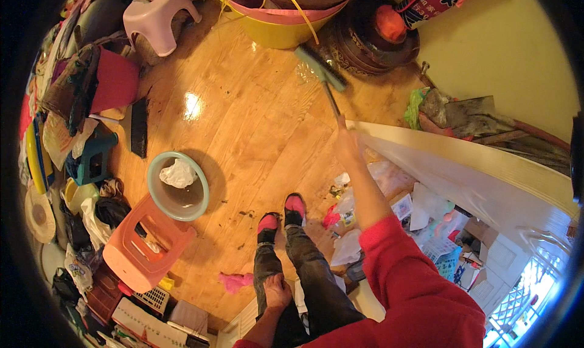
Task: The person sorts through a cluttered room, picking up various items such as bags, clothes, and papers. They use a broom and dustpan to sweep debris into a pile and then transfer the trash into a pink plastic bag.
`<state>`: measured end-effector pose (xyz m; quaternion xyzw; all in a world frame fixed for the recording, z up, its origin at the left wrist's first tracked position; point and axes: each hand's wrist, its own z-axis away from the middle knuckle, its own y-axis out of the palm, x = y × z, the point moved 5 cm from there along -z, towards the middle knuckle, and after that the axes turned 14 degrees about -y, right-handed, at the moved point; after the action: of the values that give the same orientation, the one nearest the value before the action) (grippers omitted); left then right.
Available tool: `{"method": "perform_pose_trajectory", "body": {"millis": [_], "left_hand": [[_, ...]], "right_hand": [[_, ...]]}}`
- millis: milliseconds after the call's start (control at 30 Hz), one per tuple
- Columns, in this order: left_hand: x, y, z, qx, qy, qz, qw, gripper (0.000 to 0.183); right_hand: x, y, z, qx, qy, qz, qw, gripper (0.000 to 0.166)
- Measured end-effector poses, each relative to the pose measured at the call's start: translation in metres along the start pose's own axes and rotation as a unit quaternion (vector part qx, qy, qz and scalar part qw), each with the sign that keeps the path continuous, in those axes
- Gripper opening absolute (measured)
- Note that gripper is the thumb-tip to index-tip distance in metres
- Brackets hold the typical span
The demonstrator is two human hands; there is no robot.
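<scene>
My right hand [352,145] is shut around the handle [331,100] of a broom, stretched out ahead of me. The grey-green broom head [321,69] with dark bristles lies at the floor, close to a dark round jar and a yellow tub. My left hand [277,292] rests on my left leg near the knee; its finger position is unclear. Between my feet and the broom lies wood-patterned flooring [255,142]. Dark crumbs of dirt [246,213] are scattered just before my shoes [268,222].
A pale green basin [206,197] holding a white crumpled bag [178,173] stands left, by an orange plastic stool [132,275]. A pink stool [153,10], yellow tub [273,31] and dark jar [365,47] stand ahead. A white panel [456,161] and loose litter [349,206] are right.
</scene>
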<state>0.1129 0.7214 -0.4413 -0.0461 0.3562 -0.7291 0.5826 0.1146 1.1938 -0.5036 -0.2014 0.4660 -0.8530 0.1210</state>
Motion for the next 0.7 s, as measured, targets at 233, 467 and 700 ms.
{"method": "perform_pose_trajectory", "body": {"millis": [233, 467, 700], "left_hand": [[0.005, 0.0, 0.006, -0.015, 0.002, 0.003, 1.0, 0.019], [0.011, 0.007, 0.007, 0.003, -0.027, 0.011, 1.0, 0.021], [0.011, -0.02, -0.001, -0.032, -0.027, 0.019, 0.999, 0.026]], "right_hand": [[0.002, 0.056, -0.098, 0.054, 0.066, -0.103, 0.991, 0.05], [0.002, 0.075, -0.002, 0.141, -0.129, 0.002, 0.982, 0.049], [0.007, -0.005, 0.068, 0.031, -0.205, 0.03, 0.978, 0.052]]}}
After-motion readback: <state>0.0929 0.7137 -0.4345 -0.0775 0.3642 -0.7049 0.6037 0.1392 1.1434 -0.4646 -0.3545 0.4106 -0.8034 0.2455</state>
